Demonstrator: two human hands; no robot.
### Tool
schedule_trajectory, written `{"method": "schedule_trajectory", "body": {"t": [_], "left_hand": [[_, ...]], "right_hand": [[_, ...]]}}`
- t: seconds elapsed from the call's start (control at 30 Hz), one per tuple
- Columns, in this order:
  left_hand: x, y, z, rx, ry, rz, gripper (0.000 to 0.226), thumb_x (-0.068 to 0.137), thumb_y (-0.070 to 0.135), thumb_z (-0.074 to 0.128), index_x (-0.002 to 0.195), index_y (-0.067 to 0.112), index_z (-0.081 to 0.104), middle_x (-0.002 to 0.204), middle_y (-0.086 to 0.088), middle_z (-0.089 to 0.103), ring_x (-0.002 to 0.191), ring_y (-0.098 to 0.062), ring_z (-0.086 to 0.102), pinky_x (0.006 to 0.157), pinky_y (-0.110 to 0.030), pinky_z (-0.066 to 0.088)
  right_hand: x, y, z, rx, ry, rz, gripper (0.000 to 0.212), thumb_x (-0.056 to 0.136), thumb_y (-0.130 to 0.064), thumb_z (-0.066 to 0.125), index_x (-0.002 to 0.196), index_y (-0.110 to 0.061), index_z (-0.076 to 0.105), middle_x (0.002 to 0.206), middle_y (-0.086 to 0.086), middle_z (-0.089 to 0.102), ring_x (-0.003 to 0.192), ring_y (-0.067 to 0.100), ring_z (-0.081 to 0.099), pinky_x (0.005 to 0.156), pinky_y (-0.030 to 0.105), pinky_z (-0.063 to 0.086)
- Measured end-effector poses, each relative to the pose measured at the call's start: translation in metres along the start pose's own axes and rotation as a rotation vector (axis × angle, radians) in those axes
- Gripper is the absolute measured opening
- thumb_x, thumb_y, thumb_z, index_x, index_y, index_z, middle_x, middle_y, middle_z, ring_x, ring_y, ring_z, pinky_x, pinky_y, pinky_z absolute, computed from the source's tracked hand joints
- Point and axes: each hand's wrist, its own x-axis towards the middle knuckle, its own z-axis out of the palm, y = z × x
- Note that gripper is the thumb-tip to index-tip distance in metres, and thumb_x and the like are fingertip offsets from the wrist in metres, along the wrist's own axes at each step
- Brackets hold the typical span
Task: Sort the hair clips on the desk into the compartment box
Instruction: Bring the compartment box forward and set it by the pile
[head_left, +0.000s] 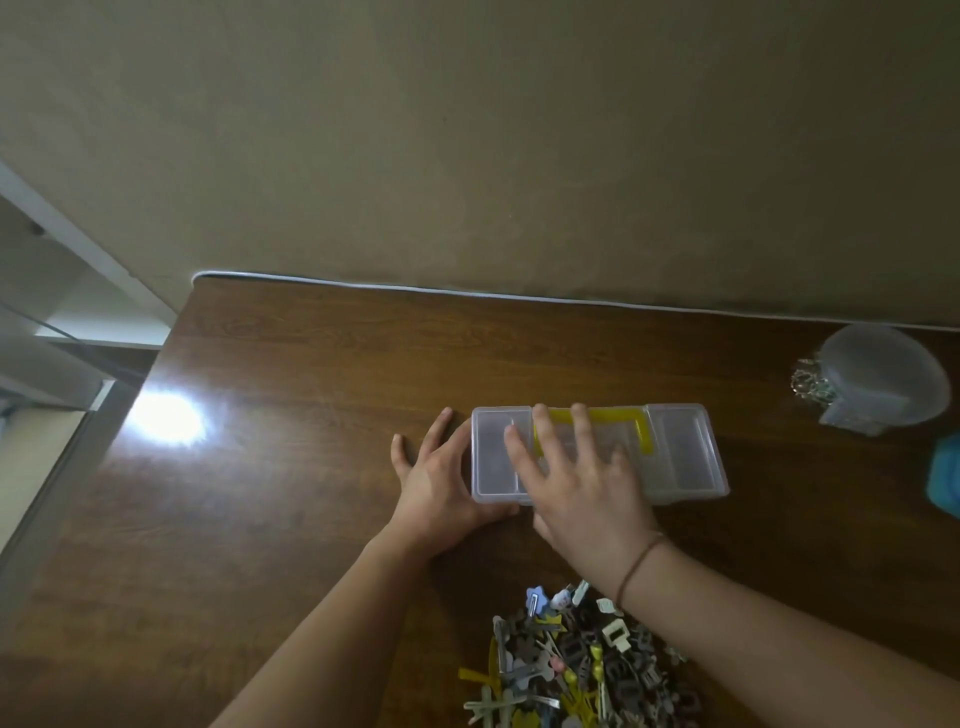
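Note:
A clear plastic compartment box (680, 452) with a yellow handle (613, 415) lies closed on the brown wooden desk (291, 467). My left hand (441, 488) rests against the box's left end, thumb along its near edge. My right hand (576, 483) lies flat on the lid, fingers spread over the handle. A heap of hair clips (576, 665) in grey, yellow, white and blue sits near the front edge, under my right forearm.
A translucent round container (883, 379) with shiny metal bits beside it stands at the far right. A blue object (945, 478) pokes in at the right edge. The wall runs along the desk's back edge. A bright glare spot marks the desk's left side.

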Motion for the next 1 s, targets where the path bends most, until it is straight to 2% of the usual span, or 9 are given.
{"method": "schedule_trajectory", "body": {"t": [0.13, 0.37, 0.47, 0.53, 0.6, 0.67, 0.73, 0.83, 1.0], "left_hand": [[0.0, 0.002, -0.001, -0.001, -0.019, -0.002, 0.094, 0.062, 0.079, 0.059, 0.144, 0.04, 0.032, 0.152, 0.02, 0.034, 0.144, 0.002, -0.004, 0.112, -0.057, -0.015], [0.0, 0.003, -0.003, 0.007, -0.033, -0.019, 0.09, 0.065, 0.074, 0.059, 0.144, 0.037, 0.033, 0.154, 0.018, 0.032, 0.147, -0.001, -0.005, 0.112, -0.059, -0.016], [0.0, 0.003, -0.002, -0.001, -0.032, -0.016, 0.093, 0.063, 0.077, 0.059, 0.144, 0.039, 0.033, 0.154, 0.019, 0.032, 0.145, 0.001, -0.006, 0.112, -0.057, -0.017], [0.0, 0.002, -0.003, -0.008, -0.026, -0.01, 0.094, 0.062, 0.076, 0.065, 0.144, 0.041, 0.033, 0.153, 0.02, 0.033, 0.144, 0.003, -0.006, 0.112, -0.055, -0.017], [0.0, 0.003, -0.005, -0.016, -0.031, -0.016, 0.095, 0.063, 0.069, 0.072, 0.144, 0.041, 0.032, 0.153, 0.02, 0.033, 0.145, 0.002, -0.005, 0.111, -0.053, -0.018], [0.0, 0.003, -0.006, -0.021, -0.047, -0.018, 0.096, 0.063, 0.065, 0.075, 0.145, 0.044, 0.029, 0.152, 0.022, 0.033, 0.146, 0.001, -0.005, 0.112, -0.054, -0.019], [0.0, 0.003, -0.007, -0.022, -0.054, -0.013, 0.097, 0.063, 0.064, 0.075, 0.145, 0.045, 0.027, 0.152, 0.023, 0.033, 0.146, 0.001, -0.006, 0.112, -0.054, -0.02], [-0.001, 0.002, -0.007, -0.017, -0.068, -0.017, 0.097, 0.065, 0.063, 0.076, 0.146, 0.045, 0.026, 0.153, 0.021, 0.032, 0.146, 0.001, -0.008, 0.112, -0.054, -0.021], [0.0, 0.001, -0.006, -0.003, -0.086, -0.025, 0.097, 0.066, 0.063, 0.075, 0.147, 0.044, 0.025, 0.155, 0.017, 0.03, 0.147, -0.001, -0.009, 0.112, -0.055, -0.02]], "right_hand": [[0.004, -0.014, -0.007, -0.085, -0.072, -0.01, 0.071, 0.096, -0.002, 0.046, 0.148, 0.0, -0.001, 0.15, 0.039, 0.003, 0.131, 0.061, 0.026, 0.075, 0.052, 0.056], [0.008, -0.027, -0.012, -0.163, -0.107, -0.004, 0.067, 0.097, -0.002, 0.045, 0.144, 0.008, -0.001, 0.143, 0.048, 0.002, 0.125, 0.064, 0.03, 0.079, 0.06, 0.053], [0.006, -0.02, -0.021, -0.162, -0.101, -0.001, 0.066, 0.098, -0.01, 0.045, 0.148, 0.002, 0.003, 0.149, 0.04, 0.01, 0.129, 0.057, 0.035, 0.073, 0.05, 0.055], [0.006, -0.008, -0.038, -0.154, -0.054, 0.011, 0.06, 0.098, -0.02, 0.046, 0.147, -0.005, 0.015, 0.145, 0.031, 0.034, 0.122, 0.046, 0.049, 0.066, 0.041, 0.051], [0.01, 0.013, -0.056, -0.1, 0.088, -0.031, 0.045, 0.095, -0.026, 0.044, 0.137, -0.016, 0.031, 0.119, 0.013, 0.057, 0.097, 0.03, 0.061, 0.058, 0.033, 0.042], [0.024, 0.041, -0.066, -0.024, 0.24, -0.058, 0.031, 0.094, -0.027, 0.041, 0.125, -0.025, 0.041, 0.101, 0.001, 0.06, 0.083, 0.022, 0.059, 0.055, 0.029, 0.036], [0.043, 0.073, -0.062, 0.05, 0.384, 0.01, 0.027, 0.093, -0.026, 0.044, 0.119, -0.024, 0.05, 0.103, 0.001, 0.064, 0.089, 0.025, 0.059, 0.064, 0.033, 0.043], [0.064, 0.111, -0.029, 0.142, 0.32, 0.167, 0.041, 0.093, -0.032, 0.047, 0.133, -0.022, 0.047, 0.133, 0.004, 0.056, 0.121, 0.029, 0.048, 0.102, 0.049, 0.036], [0.066, 0.139, 0.017, 0.327, 0.273, 0.258, 0.063, 0.092, -0.048, 0.047, 0.147, -0.027, 0.027, 0.157, 0.001, 0.021, 0.145, 0.027, 0.015, 0.115, 0.053, 0.02]]}}
